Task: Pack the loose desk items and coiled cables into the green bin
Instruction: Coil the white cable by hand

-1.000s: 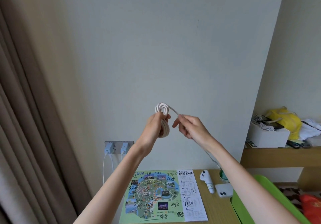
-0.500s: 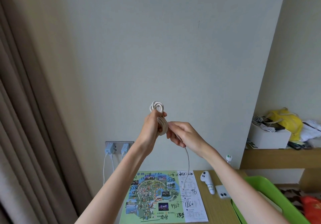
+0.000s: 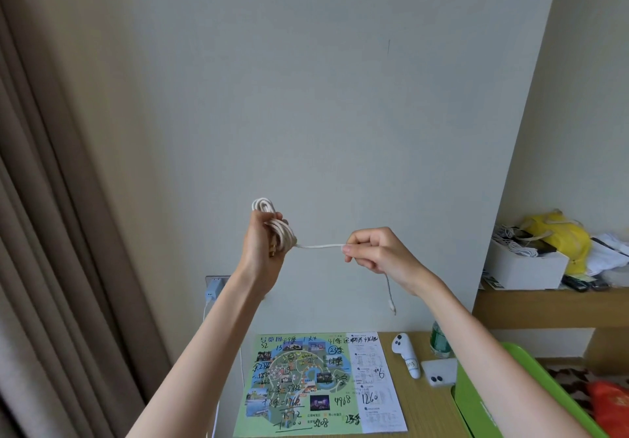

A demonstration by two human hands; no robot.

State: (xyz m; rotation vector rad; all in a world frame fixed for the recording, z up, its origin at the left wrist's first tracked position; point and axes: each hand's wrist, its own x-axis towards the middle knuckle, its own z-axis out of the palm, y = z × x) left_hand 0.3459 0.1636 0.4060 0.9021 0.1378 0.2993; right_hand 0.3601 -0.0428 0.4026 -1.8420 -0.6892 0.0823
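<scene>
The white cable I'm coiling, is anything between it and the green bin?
Nothing visible blocks the way. The white cable is held in the air by the left hand and right hand; the green bin sits open, lower right, with only your right forearm crossing it.

Both forearms are bare to the bottom edge of view, with no sleeve showing. The left hand (image 3: 262, 247) and right hand (image 3: 377, 252) wear no gloves. Neither wrist carries a watch or band.
</scene>
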